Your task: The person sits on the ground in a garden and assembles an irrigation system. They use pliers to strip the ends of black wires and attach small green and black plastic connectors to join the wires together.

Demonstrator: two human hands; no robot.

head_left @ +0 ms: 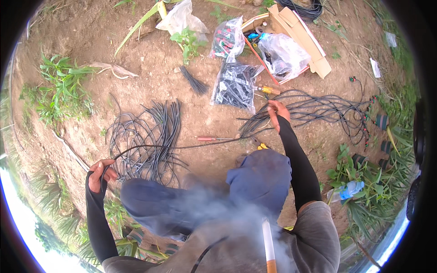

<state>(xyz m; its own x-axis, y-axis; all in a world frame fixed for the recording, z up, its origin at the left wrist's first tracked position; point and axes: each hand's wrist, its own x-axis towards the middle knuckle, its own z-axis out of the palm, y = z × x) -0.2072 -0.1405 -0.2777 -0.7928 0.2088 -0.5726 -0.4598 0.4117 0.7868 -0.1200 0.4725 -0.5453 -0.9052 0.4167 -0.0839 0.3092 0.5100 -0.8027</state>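
Observation:
My left hand (101,175), at the left beside my knee, is closed round a thin black tube (182,147). That tube stretches rightward across the ground, past a screwdriver (207,139) with a red handle. At its right end it passes near my right wrist. My right hand (278,113) hovers over a long bundle of black tubing (314,107). Its fingers are drawn together, and what they hold is too small to make out. Just above them lies a yellow-handled tool (270,90). A heap of cut black tubes (159,132) lies between my left hand and the screwdriver.
Farther off are a bag of black parts (234,86), a bag of red and green parts (227,38), and an open cardboard box (291,32). Short black sticks (194,81) lie nearby. A plastic bottle (350,190) rests among plants. A smoking cigarette (268,241) hangs in front.

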